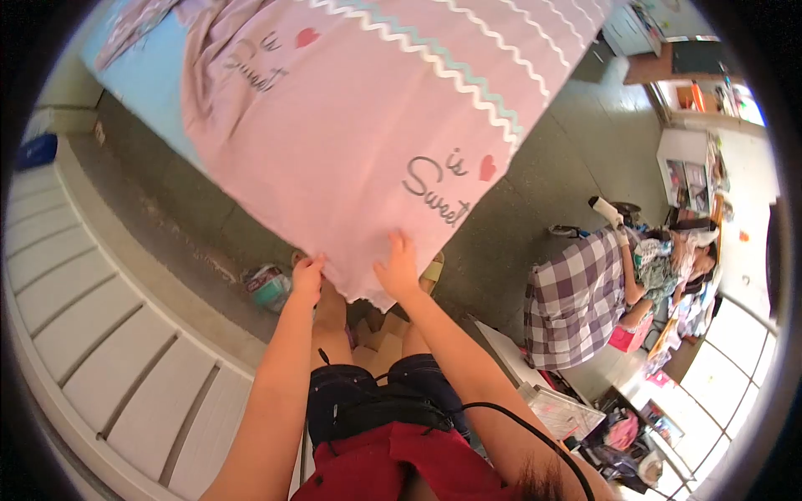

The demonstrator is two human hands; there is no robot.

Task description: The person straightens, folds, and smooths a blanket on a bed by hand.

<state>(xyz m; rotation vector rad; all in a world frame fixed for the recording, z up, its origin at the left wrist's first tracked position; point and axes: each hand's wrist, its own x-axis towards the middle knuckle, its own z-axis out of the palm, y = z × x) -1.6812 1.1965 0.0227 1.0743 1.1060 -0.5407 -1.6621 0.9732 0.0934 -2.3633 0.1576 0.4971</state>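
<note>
A pink bed sheet (334, 159), printed with wavy white and teal lines, red hearts and the words "is Sweet", spreads out ahead of me. On the left, part of a light blue mattress (163, 92) shows beyond the sheet's bunched edge. My left hand (307, 280) is closed on the near edge of the sheet, its fingertips pinching the cloth. Close by, my right hand (399, 269) lies on the sheet near its corner, thumb and fingers apart. The corner of the cloth droops between my hands, over my legs.
White slatted boards (117, 334) run along the left. A plastic bag (267, 288) lies on the floor by my feet. At right, a person (660, 267) is beside a checkered cloth (572, 301). A white drawer unit (560, 409) stands near my right arm.
</note>
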